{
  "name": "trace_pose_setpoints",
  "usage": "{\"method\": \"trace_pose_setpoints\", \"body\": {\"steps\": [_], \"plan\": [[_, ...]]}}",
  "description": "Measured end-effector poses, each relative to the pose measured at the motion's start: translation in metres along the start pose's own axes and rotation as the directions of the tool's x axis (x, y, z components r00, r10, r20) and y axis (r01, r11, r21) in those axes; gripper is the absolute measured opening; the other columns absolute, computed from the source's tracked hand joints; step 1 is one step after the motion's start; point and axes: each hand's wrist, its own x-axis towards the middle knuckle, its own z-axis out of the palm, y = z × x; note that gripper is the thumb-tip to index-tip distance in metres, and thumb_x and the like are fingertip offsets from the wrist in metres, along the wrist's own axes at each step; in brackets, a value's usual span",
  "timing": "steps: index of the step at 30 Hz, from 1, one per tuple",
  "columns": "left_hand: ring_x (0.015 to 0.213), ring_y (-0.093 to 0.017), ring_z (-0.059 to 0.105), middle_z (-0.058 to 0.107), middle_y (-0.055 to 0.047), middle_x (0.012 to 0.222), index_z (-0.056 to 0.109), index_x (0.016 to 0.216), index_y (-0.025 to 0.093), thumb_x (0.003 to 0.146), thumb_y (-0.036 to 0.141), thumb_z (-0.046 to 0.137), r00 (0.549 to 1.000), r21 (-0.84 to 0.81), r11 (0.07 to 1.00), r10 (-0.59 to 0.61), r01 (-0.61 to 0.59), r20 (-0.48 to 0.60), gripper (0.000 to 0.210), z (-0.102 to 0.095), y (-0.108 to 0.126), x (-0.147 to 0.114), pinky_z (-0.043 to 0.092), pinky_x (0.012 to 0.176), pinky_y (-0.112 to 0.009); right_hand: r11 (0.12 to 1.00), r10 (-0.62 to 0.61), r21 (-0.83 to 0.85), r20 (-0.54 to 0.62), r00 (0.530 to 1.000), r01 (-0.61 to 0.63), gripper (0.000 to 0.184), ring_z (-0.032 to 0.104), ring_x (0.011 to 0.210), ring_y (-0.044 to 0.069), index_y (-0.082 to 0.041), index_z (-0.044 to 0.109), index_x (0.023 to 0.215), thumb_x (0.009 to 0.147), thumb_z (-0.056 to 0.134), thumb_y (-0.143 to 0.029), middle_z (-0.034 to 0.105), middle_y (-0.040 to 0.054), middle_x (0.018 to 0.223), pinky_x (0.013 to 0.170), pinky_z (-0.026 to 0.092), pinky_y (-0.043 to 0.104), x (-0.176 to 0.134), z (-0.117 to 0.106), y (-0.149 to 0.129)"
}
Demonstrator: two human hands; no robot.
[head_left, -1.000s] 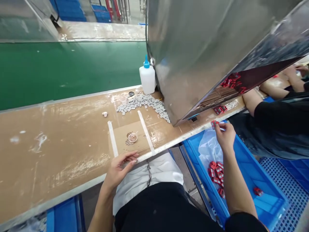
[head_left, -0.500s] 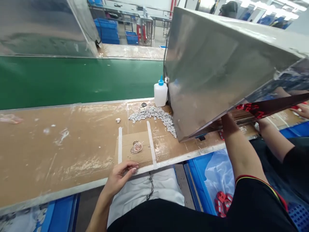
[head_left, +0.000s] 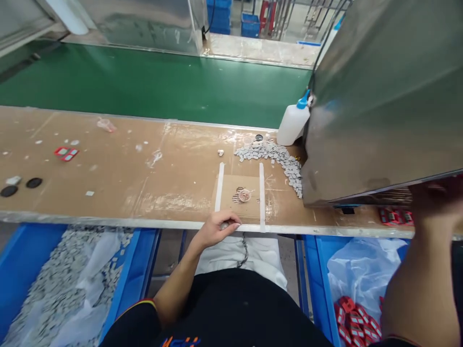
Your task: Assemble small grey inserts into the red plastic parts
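Note:
My left hand (head_left: 220, 226) rests on the front edge of the worktable, loosely curled, with a small gap between thumb and fingers. Just beyond it, a small round clear dish (head_left: 244, 195) sits on a cardboard sheet (head_left: 231, 183) between two white tape strips. My right hand (head_left: 436, 197) is reaching under the big metal housing (head_left: 376, 106) at the right. Shadow and blur hide its fingers and anything in them. Near its wrist, several red pieces (head_left: 392, 217) with pale panels lie on the table. Small grey tiles (head_left: 275, 154) are heaped beyond the dish.
A white squeeze bottle (head_left: 292, 124) with a blue cap leans beside the housing. Behind the table runs a green belt (head_left: 162, 86). Below stand a blue bin of grey tiles (head_left: 54, 279) at left and one with red pieces (head_left: 356, 320) at right. A red piece (head_left: 66, 153) lies far left.
The view has swung left and down, showing more of the table's left side and the tile bin. My left hand stays at the table edge; my right arm still reaches under the housing.

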Motion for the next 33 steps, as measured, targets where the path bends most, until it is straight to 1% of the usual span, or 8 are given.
{"method": "trace_pose_setpoints", "body": {"steps": [4,5,8,13,18,22,28,33], "plan": [[0.077,-0.017,0.069,0.074,-0.009,0.085,0.074,0.093,0.016,0.095,0.03,0.059,0.985,-0.007,0.992,0.127,-0.127,0.118,0.021,0.002,-0.003,0.002,0.056,0.072,-0.027,0.948,0.118,0.247,0.315,0.942,-0.201,0.037,0.071,0.077,0.029,-0.028,0.071,0.09,0.07,0.08,-0.058,0.073,0.0171,0.089,0.066,0.057,0.047,-0.105,-0.038,0.001],[0.083,-0.018,0.07,0.075,-0.01,0.092,0.075,0.097,0.016,0.096,0.03,0.059,0.974,-0.018,0.985,0.17,-0.169,0.147,0.021,0.003,-0.005,0.003,0.057,0.076,-0.029,0.913,0.078,0.313,0.496,0.865,-0.261,0.041,0.071,0.074,0.028,-0.029,0.07,0.093,0.067,0.082,-0.058,0.074,0.0159,0.089,0.063,0.058,0.046,-0.132,-0.04,-0.006],[0.104,-0.021,0.07,0.074,-0.013,0.113,0.074,0.113,0.019,0.096,0.03,0.061,0.936,-0.056,0.963,0.268,-0.263,0.226,0.024,0.004,-0.009,0.005,0.056,0.092,-0.033,0.79,-0.175,0.398,0.875,0.451,-0.466,0.045,0.074,0.081,0.024,-0.028,0.062,0.11,0.075,0.08,-0.049,0.074,0.0112,0.101,0.073,0.063,0.042,-0.197,-0.02,-0.046],[0.1,-0.02,0.067,0.068,-0.009,0.113,0.072,0.124,0.027,0.09,0.029,0.071,0.927,-0.019,0.974,0.223,-0.227,0.301,0.034,0.004,-0.018,0.003,0.056,0.091,-0.031,0.749,-0.428,0.377,0.903,0.036,-0.544,0.068,0.072,0.078,0.018,-0.024,0.043,0.139,0.081,0.076,-0.036,0.073,0.0049,0.098,0.073,0.063,0.037,-0.221,0.034,-0.115],[0.095,-0.02,0.064,0.064,-0.01,0.107,0.075,0.114,0.022,0.089,0.028,0.073,0.923,-0.018,0.964,0.258,-0.264,0.287,0.026,0.001,-0.021,0.003,0.056,0.085,-0.031,0.787,-0.488,0.361,0.861,-0.146,-0.501,0.088,0.075,0.085,0.023,-0.023,0.035,0.152,0.078,0.08,-0.036,0.076,0.0038,0.093,0.076,0.063,0.041,-0.202,0.055,-0.141],[0.1,-0.022,0.066,0.066,-0.012,0.108,0.072,0.104,0.018,0.089,0.032,0.072,0.952,-0.106,0.97,0.235,-0.218,0.196,0.02,0.0,-0.021,0.003,0.055,0.09,-0.034,0.772,-0.459,0.365,0.886,-0.059,-0.52,0.063,0.075,0.085,0.023,-0.022,0.058,0.133,0.079,0.079,-0.046,0.077,0.0059,0.095,0.077,0.064,0.04,-0.193,0.051,-0.143],[0.092,-0.019,0.072,0.072,-0.01,0.105,0.062,0.104,0.017,0.081,0.042,0.08,0.996,-0.485,0.874,-0.012,-0.031,-0.085,0.039,0.004,-0.028,-0.003,0.058,0.076,-0.027,0.78,-0.284,0.477,0.847,0.45,-0.405,0.04,0.067,0.07,0.017,-0.019,0.066,0.1,0.077,0.077,-0.05,0.072,0.0049,0.083,0.064,0.057,0.03,-0.185,0.077,-0.133],[0.097,-0.019,0.072,0.074,-0.012,0.109,0.069,0.107,0.015,0.085,0.032,0.075,0.996,-0.447,0.895,-0.038,-0.003,-0.082,0.029,0.001,-0.024,-0.001,0.059,0.084,-0.029,0.785,-0.351,0.564,0.744,0.569,-0.254,0.025,0.063,0.069,0.017,-0.02,0.072,0.095,0.083,0.067,-0.041,0.071,0.0046,0.083,0.065,0.052,0.031,-0.195,0.11,-0.138]]}}
